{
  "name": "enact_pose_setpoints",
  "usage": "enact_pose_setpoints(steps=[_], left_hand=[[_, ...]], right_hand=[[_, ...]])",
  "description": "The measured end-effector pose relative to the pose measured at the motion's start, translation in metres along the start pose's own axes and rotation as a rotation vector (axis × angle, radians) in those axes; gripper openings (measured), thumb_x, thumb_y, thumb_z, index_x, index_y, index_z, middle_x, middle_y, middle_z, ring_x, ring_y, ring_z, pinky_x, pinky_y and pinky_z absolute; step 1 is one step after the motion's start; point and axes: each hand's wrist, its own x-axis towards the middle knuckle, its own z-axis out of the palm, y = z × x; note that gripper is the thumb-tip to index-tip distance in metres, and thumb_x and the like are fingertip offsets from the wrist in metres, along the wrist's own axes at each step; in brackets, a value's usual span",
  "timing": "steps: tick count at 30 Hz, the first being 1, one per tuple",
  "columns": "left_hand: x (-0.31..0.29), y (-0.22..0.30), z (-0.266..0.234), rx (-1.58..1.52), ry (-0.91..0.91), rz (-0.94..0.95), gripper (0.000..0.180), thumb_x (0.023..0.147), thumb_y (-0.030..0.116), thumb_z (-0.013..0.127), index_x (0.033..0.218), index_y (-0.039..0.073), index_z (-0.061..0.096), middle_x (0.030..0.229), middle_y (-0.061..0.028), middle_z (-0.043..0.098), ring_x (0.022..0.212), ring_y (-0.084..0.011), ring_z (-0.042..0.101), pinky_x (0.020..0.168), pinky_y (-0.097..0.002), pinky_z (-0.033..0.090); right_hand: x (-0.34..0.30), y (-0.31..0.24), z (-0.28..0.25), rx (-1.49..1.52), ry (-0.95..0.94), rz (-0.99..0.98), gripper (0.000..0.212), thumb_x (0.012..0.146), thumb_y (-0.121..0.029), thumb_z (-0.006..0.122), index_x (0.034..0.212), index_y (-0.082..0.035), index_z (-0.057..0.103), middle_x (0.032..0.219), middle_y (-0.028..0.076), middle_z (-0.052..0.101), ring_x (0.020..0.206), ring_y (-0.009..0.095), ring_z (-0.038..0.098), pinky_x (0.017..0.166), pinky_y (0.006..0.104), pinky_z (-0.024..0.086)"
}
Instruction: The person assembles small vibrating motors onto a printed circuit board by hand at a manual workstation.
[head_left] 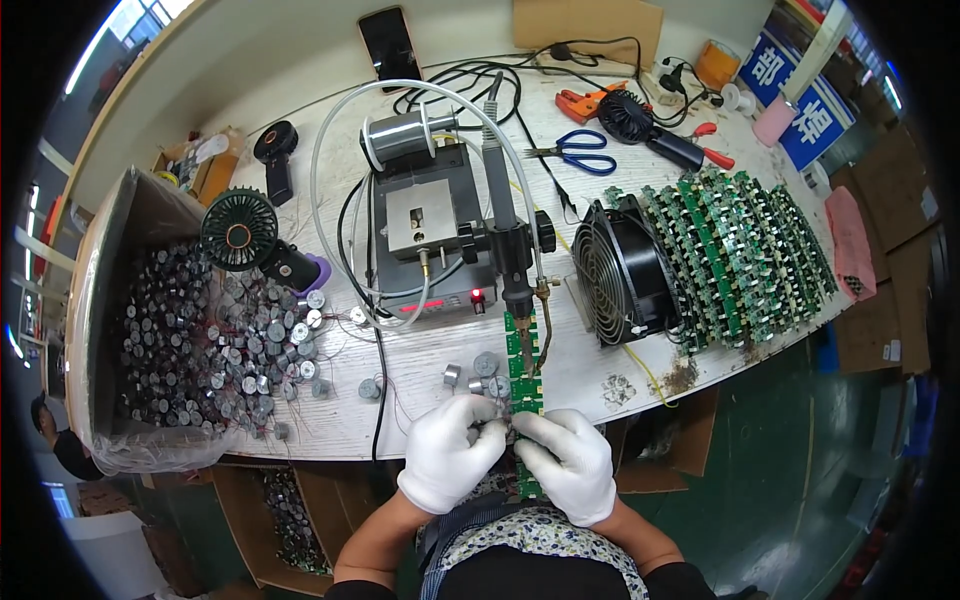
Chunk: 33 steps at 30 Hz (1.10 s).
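Fine work close to the heat

The green circuit-board strip (527, 400) lies lengthwise under the soldering iron (513, 268), its near end reaching past the front edge of the worktop (580, 385) toward the floral apron (535, 540). The left hand (455, 455) and the right hand (567, 465), both gloved in white, meet over it with fingertips bent inward; whether either grips the strip, a wire or nothing is too small to tell. A few round metal motors (486, 363) lie just left of the strip, beyond the left hand.

The step in hand looks like joining fine leads to the strip near the iron. To do it well, 1 hand would best steady the strip so that its overhanging end cannot tip, while the other offers each lead flat to its pad. Making 1 joint at a time, with neighbouring leads spread apart, should lessen bridging. Both gloves need a clear gap from the hot end, since fabric could scorch or snag a strand. Loose wires are best kept away from the black fan (630, 275) on the right
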Motion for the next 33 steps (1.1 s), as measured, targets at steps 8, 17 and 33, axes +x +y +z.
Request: enact_pose_setpoints(steps=[8, 17, 33], left_hand=[[0.004, -0.002, -0.003, -0.282, -0.108, -0.205, 0.016, 0.082, 0.009, 0.066, 0.091, -0.003, 0.061, 0.079, -0.0081, 0.066, 0.065, -0.0079, 0.06, 0.06, -0.0237, 0.049], [0.006, -0.012, 0.01, -0.492, -0.078, -0.306, 0.014, 0.084, 0.009, 0.062, 0.091, -0.003, 0.058, 0.08, -0.004, 0.061, 0.07, -0.0084, 0.054, 0.064, -0.0243, 0.046], [0.021, -0.004, 0.014, -0.653, -0.11, -0.349, 0.011, 0.084, 0.009, 0.058, 0.087, 0.001, 0.051, 0.076, -0.0033, 0.055, 0.06, -0.008, 0.049, 0.055, -0.0227, 0.041]], right_hand=[[-0.002, 0.004, 0.0, 0.026, -0.008, -0.013, 0.032, 0.073, -0.001, 0.071, 0.104, -0.003, 0.068, 0.084, 0.011, 0.061, 0.07, 0.023, 0.062, 0.063, 0.0302, 0.05], [0.0, -0.004, 0.003, 0.395, 0.004, 0.467, 0.054, 0.078, -0.005, 0.069, 0.126, 0.003, 0.046, 0.093, 0.013, 0.068, 0.073, 0.013, 0.065, 0.067, 0.0265, 0.053], [0.007, -0.002, 0.004, 0.444, 0.07, 0.457, 0.058, 0.078, -0.005, 0.068, 0.129, 0.004, 0.042, 0.093, 0.011, 0.067, 0.072, 0.01, 0.062, 0.066, 0.0245, 0.051]])
